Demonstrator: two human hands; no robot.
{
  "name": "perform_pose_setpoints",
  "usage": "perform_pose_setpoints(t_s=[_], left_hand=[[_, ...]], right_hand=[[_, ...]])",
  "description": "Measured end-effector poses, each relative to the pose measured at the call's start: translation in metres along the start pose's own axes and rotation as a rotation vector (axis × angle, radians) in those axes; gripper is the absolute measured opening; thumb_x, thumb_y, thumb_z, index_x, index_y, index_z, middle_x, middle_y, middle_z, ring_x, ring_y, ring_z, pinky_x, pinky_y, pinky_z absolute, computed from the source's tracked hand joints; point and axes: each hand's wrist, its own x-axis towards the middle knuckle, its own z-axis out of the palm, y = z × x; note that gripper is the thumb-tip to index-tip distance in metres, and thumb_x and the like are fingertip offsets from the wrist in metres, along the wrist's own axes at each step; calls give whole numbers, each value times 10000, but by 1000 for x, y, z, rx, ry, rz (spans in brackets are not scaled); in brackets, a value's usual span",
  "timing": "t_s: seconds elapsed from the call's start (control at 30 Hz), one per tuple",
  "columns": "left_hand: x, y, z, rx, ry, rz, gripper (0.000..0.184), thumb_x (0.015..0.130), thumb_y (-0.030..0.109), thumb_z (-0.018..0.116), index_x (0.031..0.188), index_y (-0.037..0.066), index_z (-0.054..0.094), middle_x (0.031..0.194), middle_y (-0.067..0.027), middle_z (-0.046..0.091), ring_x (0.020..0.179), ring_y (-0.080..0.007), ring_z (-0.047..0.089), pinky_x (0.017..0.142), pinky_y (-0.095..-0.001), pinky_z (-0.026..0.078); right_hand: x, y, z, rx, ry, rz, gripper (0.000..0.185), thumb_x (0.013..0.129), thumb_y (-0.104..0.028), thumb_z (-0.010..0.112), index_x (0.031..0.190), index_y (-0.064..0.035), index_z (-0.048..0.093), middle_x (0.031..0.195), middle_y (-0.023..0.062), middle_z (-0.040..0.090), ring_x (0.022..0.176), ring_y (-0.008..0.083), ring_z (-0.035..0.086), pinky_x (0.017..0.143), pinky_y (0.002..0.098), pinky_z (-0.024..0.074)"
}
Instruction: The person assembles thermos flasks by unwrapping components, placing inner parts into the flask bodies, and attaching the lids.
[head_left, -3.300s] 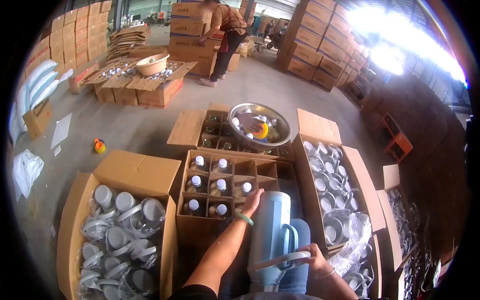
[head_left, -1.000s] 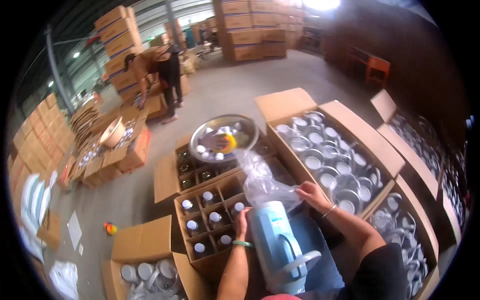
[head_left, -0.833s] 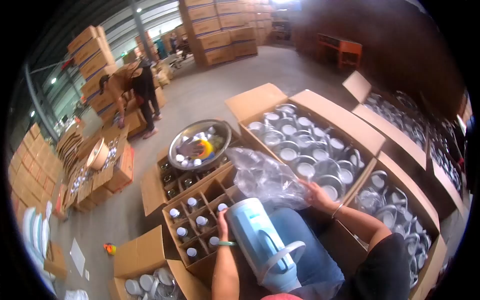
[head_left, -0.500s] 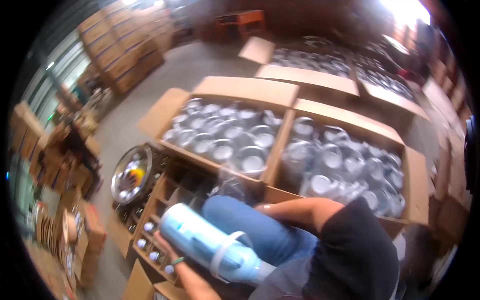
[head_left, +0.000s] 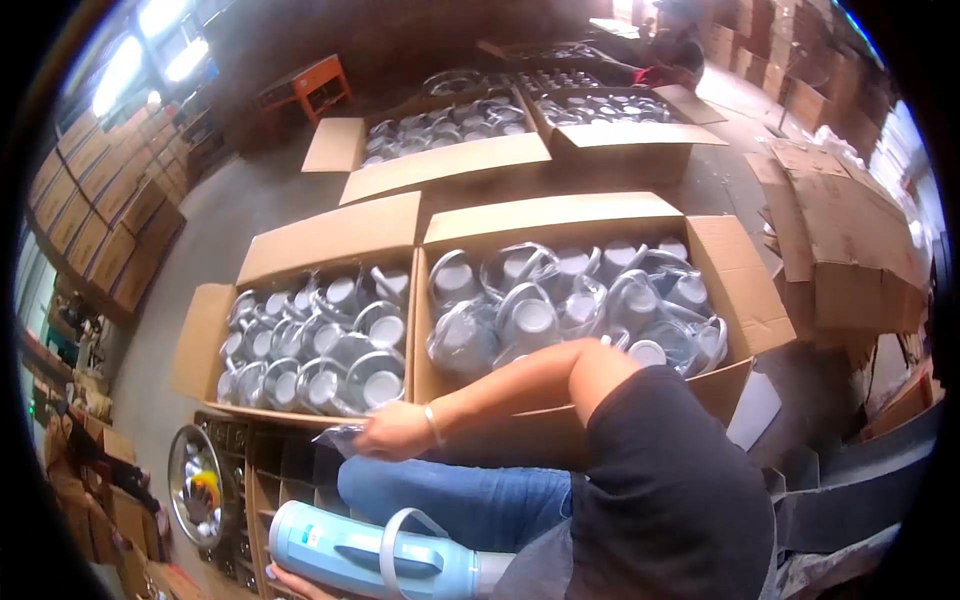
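Note:
A light blue jug [head_left: 370, 550] with a grey handle lies across my lap at the bottom. My left hand [head_left: 298, 583] supports it from below near its wide end; the fingers are partly hidden. My right hand [head_left: 395, 432] is closed on a crumpled clear plastic bag [head_left: 340, 438], beside the near edge of an open carton [head_left: 330, 240] packed with grey-lidded jugs. To its right stands a second carton [head_left: 560, 210] of similar jugs in clear wrapping. A divided carton [head_left: 262, 495] is below my right hand, mostly hidden.
A metal bowl [head_left: 196, 487] with white caps and a yellow item sits at the lower left. More filled cartons [head_left: 455, 160] stand behind, near an orange table [head_left: 318, 82]. Stacked boxes [head_left: 100, 215] are at left, flattened cardboard [head_left: 850, 235] at right. A person [head_left: 675, 45] is at the far back.
The view has swung right, bringing the jug cartons to the centre. The bag was pulled off from the jug's end toward the right; the jug now lies more level in my lap.

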Motion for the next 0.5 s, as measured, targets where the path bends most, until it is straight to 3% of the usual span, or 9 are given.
perform_pose_setpoints(t_s=[0.03, 0.07, 0.13, 0.2, 0.23, 0.33, 0.43, 0.47, 0.5], left_hand=[[-3, 3, 7, 21, 0, 10, 758, 892, 688, 367, 1284, 63, 541, 1273, -149, 548, 1164, -291, 535, 997, -446, 436], [-5, 6, 14, 45, -2, 21, 747, 890, 681, 372, 1272, 62, 542, 1260, -146, 549, 1158, -286, 534, 994, -443, 436], [-9, 12, 23, 85, 4, 46, 725, 887, 667, 382, 1247, 60, 545, 1234, -140, 553, 1145, -278, 534, 986, -437, 435], [-11, 19, 28, 120, -1, 68, 703, 883, 653, 393, 1222, 58, 548, 1208, -134, 557, 1133, -269, 533, 979, -431, 434], [-12, 23, 30, 133, -2, 81, 692, 882, 646, 398, 1210, 56, 550, 1194, -132, 559, 1126, -265, 532, 975, -429, 433], [-15, 36, 31, 179, -5, 126, 660, 876, 625, 414, 1173, 53, 554, 1155, -123, 565, 1107, -252, 531, 964, -420, 432], [-18, 50, 24, 226, -2, 190, 628, 871, 604, 430, 1137, 49, 558, 1115, -114, 570, 1088, -239, 530, 953, -411, 430], [-20, 54, 21, 242, -4, 214, 618, 870, 597, 435, 1124, 48, 559, 1102, -111, 572, 1082, -234, 530, 949, -408, 429], [-23, 60, 17, 255, -5, 238, 608, 868, 590, 440, 1112, 47, 561, 1089, -109, 574, 1076, -230, 529, 945, -405, 429]], right_hand=[[16, -9, -8, 116, 242, -188, 263, 844, -237, 606, 1047, -71, 599, 1005, 137, 644, 964, 340, 643, 782, 467, 537], [34, -23, -11, 323, 317, -304, 462, 861, -279, 628, 1257, -64, 520, 1235, 180, 554, 1186, 358, 538, 978, 462, 462], [67, -54, 6, 395, 450, -376, 610, 931, -370, 573, 1395, -9, 408, 1355, 254, 442, 1301, 409, 415, 1101, 464, 345], [93, -83, 26, 396, 449, -398, 686, 935, -446, 551, 1420, 4, 370, 1375, 276, 399, 1320, 433, 371, 1130, 488, 286], [94, -96, 27, 556, 452, -437, 684, 924, -477, 547, 1380, 9, 394, 1354, 248, 405, 1285, 422, 386, 1122, 485, 284], [101, -109, 23, 697, 340, -234, 536, 929, -495, 520, 1151, -7, 503, 1126, 193, 486, 1081, 380, 457, 968, 476, 366], [108, -127, 19, 588, 283, -229, 518, 928, -510, 503, 1089, -19, 529, 1061, 178, 491, 1011, 371, 469, 915, 450, 374], [114, -140, 19, 579, 438, -342, 438, 899, -460, 577, 1023, -39, 570, 1087, 193, 504, 1012, 373, 499, 902, 457, 393], [118, -149, 19, 560, 506, -450, 472, 897, -485, 576, 1035, -34, 577, 1070, 193, 525, 977, 367, 516, 872, 446, 411]])
